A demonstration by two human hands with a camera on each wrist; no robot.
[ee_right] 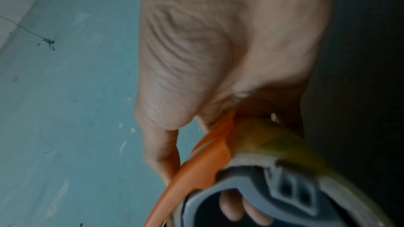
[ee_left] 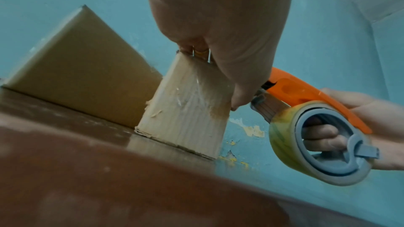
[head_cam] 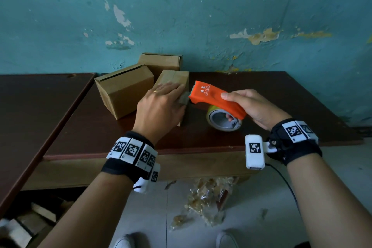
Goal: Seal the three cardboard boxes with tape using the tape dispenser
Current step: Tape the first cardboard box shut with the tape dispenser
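Three brown cardboard boxes stand on the dark table (head_cam: 281, 106): a left box (head_cam: 124, 90), a back box (head_cam: 161, 62) by the wall, and a near box (head_cam: 173, 77). My left hand (head_cam: 171, 96) lies flat on top of the near box, thumb down its right side. In the left wrist view the near box (ee_left: 186, 118) shows scuffed tape on its front face. My right hand (head_cam: 237, 104) grips the orange tape dispenser (head_cam: 213, 96), fingers through the core of the yellowish tape roll (head_cam: 223, 121). The dispenser's grey front end touches the box's right side beside my thumb.
A second dark table (head_cam: 30, 106) adjoins on the left with a narrow gap between. The peeling teal wall (head_cam: 201, 16) runs right behind the boxes. Crumpled plastic scraps (head_cam: 207, 193) lie on the floor below the table's front edge. Bare tabletop extends to the right of the dispenser.
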